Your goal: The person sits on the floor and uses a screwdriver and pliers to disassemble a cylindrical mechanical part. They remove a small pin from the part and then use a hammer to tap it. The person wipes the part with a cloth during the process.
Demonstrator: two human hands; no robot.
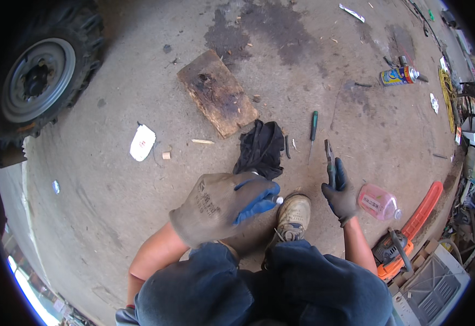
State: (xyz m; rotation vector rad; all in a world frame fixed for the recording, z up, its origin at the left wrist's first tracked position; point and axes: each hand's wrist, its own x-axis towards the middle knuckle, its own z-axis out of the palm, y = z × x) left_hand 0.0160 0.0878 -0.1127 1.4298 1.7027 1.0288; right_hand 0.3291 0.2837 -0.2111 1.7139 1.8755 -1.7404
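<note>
My left hand, in a grey and blue work glove, is closed around a small part. Only a silvery round end of it sticks out past the fingers, so I cannot tell its kind. Just beyond that hand lies a crumpled black cloth. My right hand, gloved alike, grips the handles of a pair of pliers, whose jaws point away from me. A screwdriver with a green handle rests on the floor to the left of the pliers' jaws.
A worn wooden board lies ahead. At right are a pink-tinted plastic bottle, an orange chainsaw and a spray can. A large tyred wheel stands far left, with a white packet nearer. My shoe is between my hands.
</note>
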